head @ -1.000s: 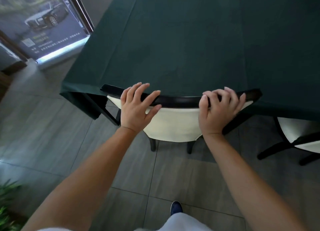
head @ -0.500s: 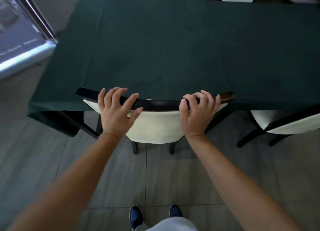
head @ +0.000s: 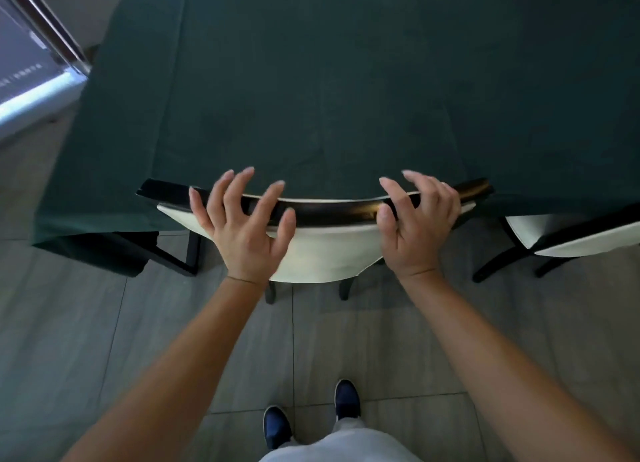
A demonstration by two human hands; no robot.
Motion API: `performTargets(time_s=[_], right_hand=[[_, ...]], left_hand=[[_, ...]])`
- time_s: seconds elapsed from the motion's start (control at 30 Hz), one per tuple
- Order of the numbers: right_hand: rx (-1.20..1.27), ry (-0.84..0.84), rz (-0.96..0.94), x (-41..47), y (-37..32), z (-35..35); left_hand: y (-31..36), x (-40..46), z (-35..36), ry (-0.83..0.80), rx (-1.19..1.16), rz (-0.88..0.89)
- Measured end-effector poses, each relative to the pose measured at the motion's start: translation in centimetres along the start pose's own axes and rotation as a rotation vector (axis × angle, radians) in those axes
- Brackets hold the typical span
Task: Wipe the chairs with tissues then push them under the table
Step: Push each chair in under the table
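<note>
Both arms are bare all the way up, no sleeves anywhere in sight, no watch or bracelet on either wrist. The right hand (head: 417,221) might have a thin ring on one finger, but it's too blurry to call. Nothing on the left hand (head: 244,224). Down below, light grey trousers (head: 341,444), and dark navy shoes (head: 277,427) with a pale edge along the sole.

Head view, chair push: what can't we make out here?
- Chair seat: head view, hidden under the green tablecloth.
- Second chair: cut off by the right edge.
- Tissue: none visible; the left hand and right hand are spread open.
- Contact with the top rail: fingers motion-blurred, so unclear.
- Window sign text: too small.
</note>
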State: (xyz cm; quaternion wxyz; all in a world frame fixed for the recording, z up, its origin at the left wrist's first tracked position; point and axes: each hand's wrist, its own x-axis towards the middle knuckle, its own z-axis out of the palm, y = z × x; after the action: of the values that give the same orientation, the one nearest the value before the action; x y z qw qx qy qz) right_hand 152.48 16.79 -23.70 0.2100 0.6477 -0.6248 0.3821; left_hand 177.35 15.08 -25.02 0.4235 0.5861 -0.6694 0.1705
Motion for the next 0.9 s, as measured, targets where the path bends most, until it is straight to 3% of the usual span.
performTargets(time_s=[0.27, 0.6, 0.9], right_hand=[[0.036, 0.069, 0.045, 3.5, -2.4, 3.3], [0.057, 0.011, 0.020, 2.9, 6.5, 2.9], [0.066, 0.004, 0.076, 2.6, 5.9, 3.1]], left_hand=[[-2.8, 4.4, 2.2, 0.046, -0.034, -0.069], [6.6, 0.9, 4.0, 0.014, 0.022, -0.198], [6.0, 0.7, 3.7, -0.010, 0.032, -0.207]])
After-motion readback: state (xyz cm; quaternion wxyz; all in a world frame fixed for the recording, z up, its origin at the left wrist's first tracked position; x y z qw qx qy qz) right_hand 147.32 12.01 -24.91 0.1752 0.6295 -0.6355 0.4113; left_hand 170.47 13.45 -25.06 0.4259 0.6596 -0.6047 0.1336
